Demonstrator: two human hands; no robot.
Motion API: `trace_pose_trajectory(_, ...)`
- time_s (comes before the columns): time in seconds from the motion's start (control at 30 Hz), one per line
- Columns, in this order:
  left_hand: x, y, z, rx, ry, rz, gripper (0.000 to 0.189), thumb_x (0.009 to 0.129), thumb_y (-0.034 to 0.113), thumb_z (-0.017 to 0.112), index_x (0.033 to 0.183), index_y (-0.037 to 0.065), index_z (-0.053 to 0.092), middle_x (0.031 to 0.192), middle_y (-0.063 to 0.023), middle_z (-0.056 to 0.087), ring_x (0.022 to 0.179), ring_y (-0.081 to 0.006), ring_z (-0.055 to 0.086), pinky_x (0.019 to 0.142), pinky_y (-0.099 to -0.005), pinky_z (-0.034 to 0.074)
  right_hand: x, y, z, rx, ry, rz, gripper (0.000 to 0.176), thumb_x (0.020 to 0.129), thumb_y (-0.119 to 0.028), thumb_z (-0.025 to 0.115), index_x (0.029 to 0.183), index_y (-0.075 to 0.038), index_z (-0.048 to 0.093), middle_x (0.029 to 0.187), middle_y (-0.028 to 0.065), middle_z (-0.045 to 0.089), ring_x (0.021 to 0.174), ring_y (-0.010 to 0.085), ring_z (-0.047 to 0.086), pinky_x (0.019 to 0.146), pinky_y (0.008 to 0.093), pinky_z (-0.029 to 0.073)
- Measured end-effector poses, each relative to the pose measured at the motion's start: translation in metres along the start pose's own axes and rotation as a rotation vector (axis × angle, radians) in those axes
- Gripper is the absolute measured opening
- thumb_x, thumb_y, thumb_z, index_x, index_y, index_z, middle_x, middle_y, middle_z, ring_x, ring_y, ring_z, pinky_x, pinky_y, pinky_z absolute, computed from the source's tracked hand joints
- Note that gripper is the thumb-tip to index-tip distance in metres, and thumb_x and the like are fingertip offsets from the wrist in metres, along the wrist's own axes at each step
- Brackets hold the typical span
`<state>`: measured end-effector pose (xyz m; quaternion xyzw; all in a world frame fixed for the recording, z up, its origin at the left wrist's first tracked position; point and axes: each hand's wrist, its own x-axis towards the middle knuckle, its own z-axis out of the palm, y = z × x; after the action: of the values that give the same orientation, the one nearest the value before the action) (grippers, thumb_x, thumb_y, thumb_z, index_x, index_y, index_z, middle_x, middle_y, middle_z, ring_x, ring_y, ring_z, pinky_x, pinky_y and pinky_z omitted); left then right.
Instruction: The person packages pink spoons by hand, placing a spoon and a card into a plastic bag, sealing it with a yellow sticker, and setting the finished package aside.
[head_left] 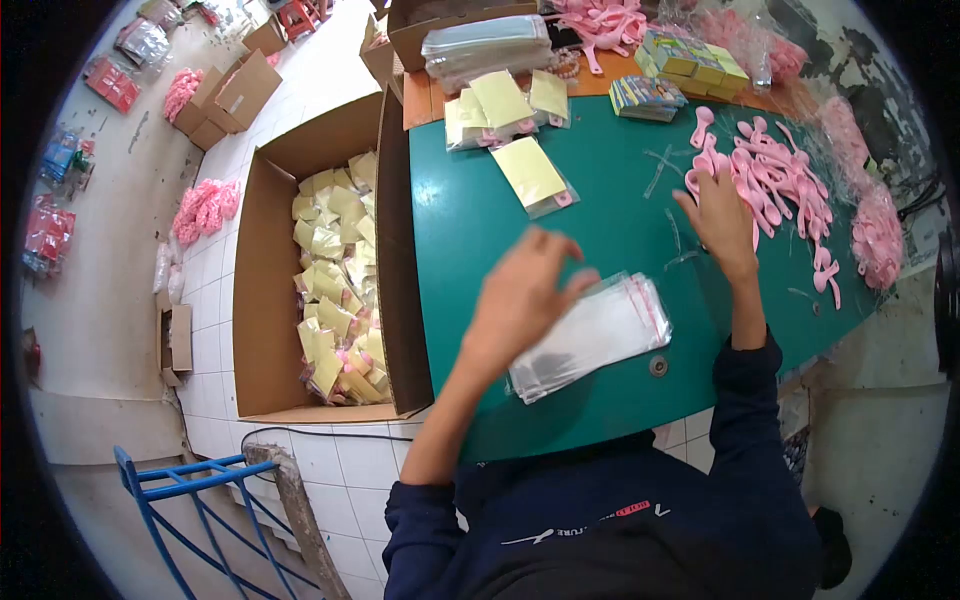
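Note:
My right hand (722, 220) is over the left edge of a heap of pink plastic spoons (775, 170). Its thumb is spread out and the fingertips reach among the spoons; whether they touch one is hard to make out. My left hand (530, 295), slightly blurred, hovers over the left end of a stack of clear plastic bags (600, 340), thumb and fingers apart with nothing seen between them. Beyond it lies a packed bag with a pale yellow card (530, 172) and a pink piece inside. More such packs (497, 103) are piled farther back.
To the left of the green table (460, 270), a large cardboard box (395, 270) holds many packed bags. Printed card stacks (648, 97) and more clear bags (485, 45) sit at the back. A blue metal frame (190, 485) stands at lower left.

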<state>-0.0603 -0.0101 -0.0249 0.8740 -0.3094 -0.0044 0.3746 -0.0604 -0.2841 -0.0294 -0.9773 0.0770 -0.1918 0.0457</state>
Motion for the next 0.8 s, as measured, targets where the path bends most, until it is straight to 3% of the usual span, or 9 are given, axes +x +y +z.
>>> trace_pose_trajectory(0.03,-0.005,0.002,0.011,0.031,-0.114,-0.013,0.027,0.078,0.018,0.071,0.096,0.004,0.058,0.093,-0.0133,0.057,0.080,-0.0261,0.059,0.070,-0.0349,0.048,-0.002,0.009,0.008,-0.138,-0.086,0.082,0.035,0.080,-0.021,0.066,0.104,-0.002,0.051,0.096,0.0183,0.056,0.088,0.0367,0.058,0.070,0.0448,0.048)
trace_pose_trajectory(0.13,-0.007,-0.010,0.035,-0.018,-0.062,0.025,0.022,0.077,0.014,0.071,0.094,0.004,0.060,0.084,-0.0112,0.057,0.076,-0.0234,0.059,0.068,-0.0333,0.048,-0.004,0.025,0.028,-0.143,-0.131,0.117,0.043,0.075,-0.017,0.070,0.107,0.001,0.046,0.092,0.0209,0.058,0.088,0.0397,0.058,0.070,0.0455,0.047)
trace_pose_trajectory(0.23,0.005,-0.015,0.027,-0.255,-0.261,-0.021,0.023,0.077,0.011,0.070,0.097,0.004,0.061,0.077,-0.0082,0.060,0.072,-0.0198,0.061,0.066,-0.0324,0.049,0.000,0.033,0.030,-0.002,-0.176,0.099,0.049,0.071,-0.011,0.071,0.109,0.002,0.043,0.088,0.0229,0.059,0.088,0.0397,0.059,0.072,0.0465,0.046)
trace_pose_trajectory(0.43,0.007,-0.014,0.020,-0.408,-0.221,-0.071,0.022,0.078,0.010,0.069,0.096,0.002,0.060,0.082,-0.0070,0.069,0.077,-0.0165,0.068,0.069,-0.0278,0.051,-0.003,0.025,-0.007,0.411,-0.001,0.146,0.026,0.075,-0.005,0.061,0.099,0.001,0.053,0.092,0.0206,0.062,0.082,0.0344,0.060,0.074,0.0390,0.047)
trace_pose_trajectory(0.47,0.006,-0.014,0.021,-0.428,-0.222,-0.095,0.020,0.079,0.010,0.069,0.094,0.002,0.059,0.082,-0.0076,0.069,0.078,-0.0166,0.068,0.070,-0.0276,0.052,-0.004,0.020,-0.011,0.454,0.054,0.115,0.018,0.077,-0.008,0.061,0.093,0.000,0.060,0.090,0.0131,0.065,0.079,0.0257,0.061,0.073,0.0349,0.047)
trace_pose_trajectory(0.6,0.005,-0.017,0.024,-0.486,-0.209,-0.142,0.015,0.082,0.010,0.066,0.089,0.001,0.055,0.088,-0.0100,0.069,0.084,-0.0173,0.067,0.074,-0.0281,0.052,-0.003,-0.006,-0.051,0.871,-0.478,-0.007,0.021,0.076,-0.010,0.067,0.096,-0.002,0.064,0.089,0.0016,0.065,0.081,0.0108,0.060,0.070,0.0295,0.049)
trace_pose_trajectory(0.7,0.005,-0.026,0.024,-0.568,-0.130,-0.060,0.014,0.085,0.009,0.062,0.090,0.001,0.052,0.096,-0.0134,0.067,0.090,-0.0187,0.065,0.077,-0.0299,0.052,-0.008,-0.007,-0.045,0.902,-0.772,-0.249,0.020,0.076,-0.005,0.066,0.095,-0.002,0.065,0.089,0.0032,0.065,0.080,0.0129,0.062,0.068,0.0276,0.050)
trace_pose_trajectory(0.73,0.005,-0.029,0.022,-0.605,-0.096,-0.016,0.014,0.086,0.009,0.061,0.091,0.001,0.051,0.099,-0.0148,0.067,0.093,-0.0193,0.065,0.078,-0.0306,0.051,-0.006,-0.009,-0.047,0.719,-0.760,-0.362,0.018,0.075,0.000,0.065,0.093,-0.001,0.065,0.089,0.0059,0.065,0.081,0.0147,0.063,0.071,0.0267,0.050)
trace_pose_trajectory(0.8,0.007,-0.032,0.015,-0.827,-0.155,-0.170,0.014,0.088,0.009,0.059,0.094,0.002,0.049,0.105,-0.0177,0.064,0.096,-0.0196,0.063,0.078,-0.0311,0.051,-0.007,0.000,-0.041,0.829,-0.745,-0.297,0.020,0.075,0.000,0.064,0.095,-0.002,0.065,0.088,0.0073,0.064,0.082,0.0167,0.063,0.075,0.0276,0.050)
